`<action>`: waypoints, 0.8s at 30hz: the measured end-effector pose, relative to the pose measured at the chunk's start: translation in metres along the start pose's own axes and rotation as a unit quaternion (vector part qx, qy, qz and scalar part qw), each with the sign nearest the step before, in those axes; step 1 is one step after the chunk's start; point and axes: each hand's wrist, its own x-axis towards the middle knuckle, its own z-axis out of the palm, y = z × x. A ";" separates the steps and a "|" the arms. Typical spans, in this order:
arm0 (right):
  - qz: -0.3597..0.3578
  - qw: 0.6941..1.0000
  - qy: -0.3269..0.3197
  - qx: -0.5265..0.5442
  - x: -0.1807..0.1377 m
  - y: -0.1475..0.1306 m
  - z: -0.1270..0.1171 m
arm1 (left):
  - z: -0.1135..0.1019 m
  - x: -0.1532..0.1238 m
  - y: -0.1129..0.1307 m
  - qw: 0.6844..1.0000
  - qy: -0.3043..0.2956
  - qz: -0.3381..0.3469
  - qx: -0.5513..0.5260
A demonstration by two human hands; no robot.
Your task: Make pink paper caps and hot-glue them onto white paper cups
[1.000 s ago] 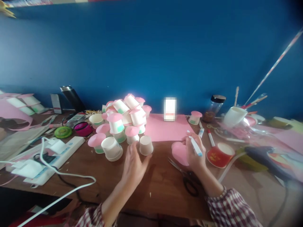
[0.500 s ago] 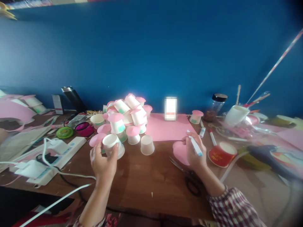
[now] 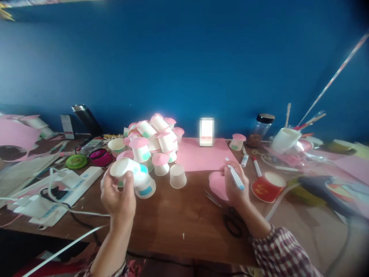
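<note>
Closed around a white paper cup (image 3: 121, 167) is my left hand (image 3: 118, 194); the cup is tilted, its mouth toward me. Just right of it, an upside-down cup with a blue band (image 3: 146, 186) stands on the table. Behind are stacked cups topped with pink paper discs (image 3: 157, 136), and a plain upturned cup (image 3: 178, 176) sits to their right. My right hand (image 3: 236, 184) grips a white marker with a light blue end (image 3: 236, 177), above pink paper discs (image 3: 216, 185). Scissors with black handles (image 3: 232, 224) lie beneath that wrist.
A pink sheet (image 3: 201, 159) lies toward the wall. At right are a red paper cup (image 3: 268, 187), a red-capped marker (image 3: 257, 166) and a black-lidded jar (image 3: 261, 129). A white power strip (image 3: 83, 181) with cables lies left. A dark flask (image 3: 86, 121) leans at the back.
My left hand has tilted the cup and drawn it left, off the upturned cup, whose blue band now shows. My right hand still grips the marker. The view has shifted slightly.
</note>
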 end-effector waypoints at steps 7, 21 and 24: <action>-0.032 0.999 -0.003 -0.008 0.001 -0.003 -0.006 | 0.024 -0.026 0.033 0.917 -0.144 -0.165 -0.332; -0.047 0.997 -0.064 0.011 -0.004 -0.001 0.001 | 0.033 -0.040 0.037 0.886 -0.195 -0.206 -0.366; -0.042 0.998 -0.049 0.026 -0.002 0.000 0.001 | 0.039 -0.063 0.036 0.842 -0.315 -0.274 -0.341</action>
